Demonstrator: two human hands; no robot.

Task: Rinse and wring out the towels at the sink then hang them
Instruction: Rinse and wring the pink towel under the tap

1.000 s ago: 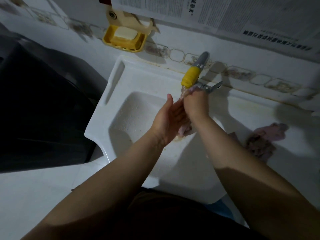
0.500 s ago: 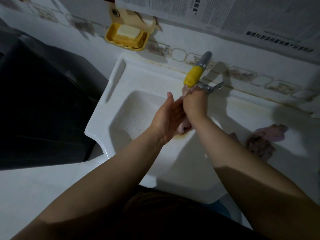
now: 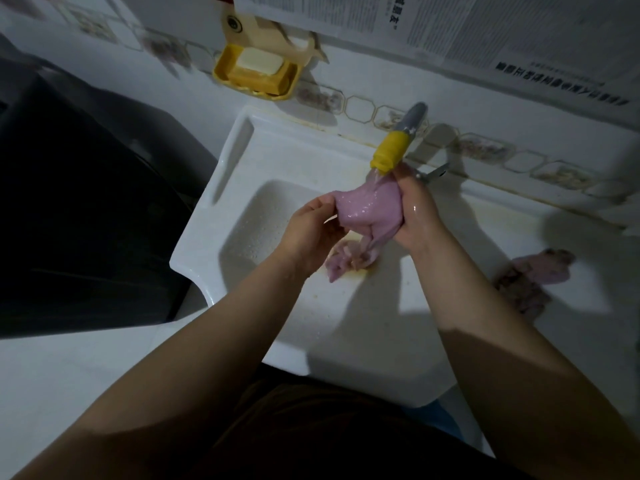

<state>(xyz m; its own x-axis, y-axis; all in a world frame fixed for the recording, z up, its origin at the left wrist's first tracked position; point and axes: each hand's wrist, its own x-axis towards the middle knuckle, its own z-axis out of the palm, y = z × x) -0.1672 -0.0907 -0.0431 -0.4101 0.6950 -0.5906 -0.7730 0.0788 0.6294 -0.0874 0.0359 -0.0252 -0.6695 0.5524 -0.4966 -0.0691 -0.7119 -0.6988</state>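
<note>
Both hands have drawn apart, spreading the pink towel (image 3: 367, 211) under the tap (image 3: 394, 147) (water runs onto it). Left hand (image 3: 311, 230) pinches its left edge; right hand (image 3: 417, 211) grips the other side above the sink (image 3: 242, 161).

Printed paper sheets (image 3: 467, 26) are stuck on the wall above the faucet (image 3: 398, 140). They carry columns of small print and bolder headline characters, all too blurred and tilted to read. No other lettering is legible.
</note>
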